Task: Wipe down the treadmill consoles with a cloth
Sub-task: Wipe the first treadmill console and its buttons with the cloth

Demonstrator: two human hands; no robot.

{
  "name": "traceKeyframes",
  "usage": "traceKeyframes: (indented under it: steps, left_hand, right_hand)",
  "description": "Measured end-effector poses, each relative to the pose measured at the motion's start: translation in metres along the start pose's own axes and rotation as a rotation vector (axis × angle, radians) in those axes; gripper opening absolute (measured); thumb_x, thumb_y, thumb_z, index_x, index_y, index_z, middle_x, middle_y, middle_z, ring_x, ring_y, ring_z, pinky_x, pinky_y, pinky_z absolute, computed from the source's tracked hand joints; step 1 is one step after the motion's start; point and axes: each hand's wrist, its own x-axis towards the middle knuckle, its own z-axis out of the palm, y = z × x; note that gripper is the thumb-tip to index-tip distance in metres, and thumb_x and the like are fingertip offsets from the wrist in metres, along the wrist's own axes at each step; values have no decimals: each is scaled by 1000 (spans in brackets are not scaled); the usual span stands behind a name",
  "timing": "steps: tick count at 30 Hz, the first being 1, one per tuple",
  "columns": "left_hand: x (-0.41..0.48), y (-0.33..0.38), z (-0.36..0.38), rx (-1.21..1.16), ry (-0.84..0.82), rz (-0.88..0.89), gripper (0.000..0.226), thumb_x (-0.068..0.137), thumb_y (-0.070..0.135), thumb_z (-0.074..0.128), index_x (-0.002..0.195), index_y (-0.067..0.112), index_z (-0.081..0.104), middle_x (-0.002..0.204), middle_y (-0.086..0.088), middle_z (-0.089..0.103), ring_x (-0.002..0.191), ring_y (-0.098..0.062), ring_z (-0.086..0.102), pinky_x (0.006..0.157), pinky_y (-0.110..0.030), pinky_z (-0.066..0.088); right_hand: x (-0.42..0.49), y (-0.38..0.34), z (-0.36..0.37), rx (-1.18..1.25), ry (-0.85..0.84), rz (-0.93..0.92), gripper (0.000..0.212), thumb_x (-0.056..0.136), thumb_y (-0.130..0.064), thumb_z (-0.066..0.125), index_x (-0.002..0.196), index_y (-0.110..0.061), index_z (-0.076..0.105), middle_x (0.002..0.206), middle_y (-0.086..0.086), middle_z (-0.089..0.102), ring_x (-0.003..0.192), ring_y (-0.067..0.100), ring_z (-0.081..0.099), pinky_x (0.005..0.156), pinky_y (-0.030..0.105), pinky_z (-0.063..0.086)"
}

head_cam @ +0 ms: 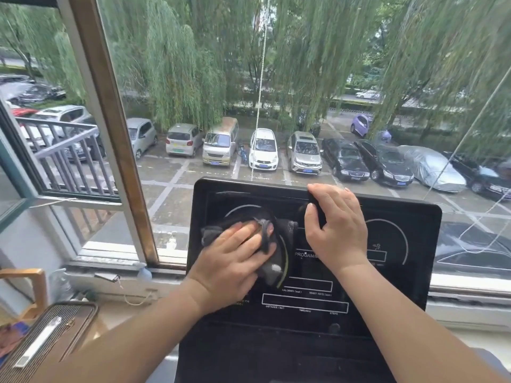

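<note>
Upstairs gym room: treadmill console [387,272], window [110,134] over car park.

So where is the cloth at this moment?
Head view: the dark cloth lies under the left hand on the left dial of the treadmill console, just left of the right hand gripping the console's top edge.

Cloth [213,234] under left hand [235,252] on console [414,217] left side, right hand [337,230] on its top edge, window [110,134] behind
</note>
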Motion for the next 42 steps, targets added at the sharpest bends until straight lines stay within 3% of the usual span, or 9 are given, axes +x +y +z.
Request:
traceKeyframes:
  steps: [3, 9, 16, 23, 25, 30, 36, 38, 42]
  left_hand:
    - [14, -41, -16, 11, -45, 80, 50, 90, 22, 61, 139, 18, 66, 155, -6, 53, 149, -31, 43, 122, -55, 31]
    - [26, 4, 2, -48, 167, -403, 50, 94, 25, 61, 143, 17, 64, 163, -7, 42, 153, -33, 36, 122, -58, 31]
    - [10, -10, -1, 34, -66, 175, 54, 87, 22, 61, 141, 19, 64, 157, -6, 51, 150, -32, 42, 121, -55, 34]
    - [39, 14, 3, -31, 120, -544, 58, 93, 28, 51, 151, 20, 55, 170, -1, 29, 156, -33, 28, 127, -57, 19]
    - [43, 45, 20, -56, 125, -565, 57, 92, 26, 53, 149, 17, 57, 168, -2, 30, 153, -38, 33, 126, -59, 21]
    - [45, 35, 17, 60, -2, -187, 52, 94, 25, 55, 146, 19, 61, 164, -5, 41, 152, -34, 37, 121, -59, 32]
    - [83, 59, 21, -111, 205, -770, 57, 97, 27, 48, 154, 20, 51, 170, -1, 28, 159, -27, 21, 131, -41, 5]
    - [72, 82, 35, -78, 160, -719, 60, 96, 26, 51, 155, 19, 48, 170, -3, 27, 159, -30, 22, 130, -51, 12]
    - [36, 74, 24, 119, -114, -244, 63, 98, 34, 58, 158, 21, 44, 170, -6, 28, 157, -33, 26, 123, -57, 30]
  right_hand:
    - [0, 0, -1, -1, -13, 5, 37, 95, -23, 56, 131, -21, 67, 129, -6, 69, 127, 13, 52, 123, 43, 31]
    - [0, -3, 1, 25, -24, 45, 40, 93, -19, 53, 131, -21, 68, 132, -6, 68, 129, 12, 51, 126, 40, 26]
    - [2, 9, -20, 16, -198, -38, 42, 100, -22, 52, 141, -20, 62, 144, -7, 62, 138, 14, 48, 125, 39, 28]
    - [12, 75, -63, -262, -287, 124, 57, 101, -45, 32, 139, -14, 60, 141, 5, 64, 136, 26, 52, 123, 48, 28]
    - [11, 88, -67, -251, -295, 118, 55, 100, -44, 32, 138, -16, 60, 138, 3, 65, 135, 25, 53, 124, 49, 26]
    - [7, 96, -69, -172, -267, 77, 49, 100, -45, 38, 138, -23, 61, 137, -5, 66, 134, 19, 53, 122, 44, 30]
    - [1, 103, -70, -100, -265, 54, 52, 100, -45, 38, 143, -25, 58, 143, -8, 62, 137, 15, 47, 124, 36, 19]
    - [2, 106, -71, -91, -285, 36, 54, 99, -45, 37, 146, -25, 55, 146, -8, 59, 140, 14, 44, 126, 37, 16]
    - [3, 109, -74, -107, -348, 6, 59, 99, -47, 33, 153, -27, 46, 154, -10, 51, 146, 11, 36, 128, 36, 9]
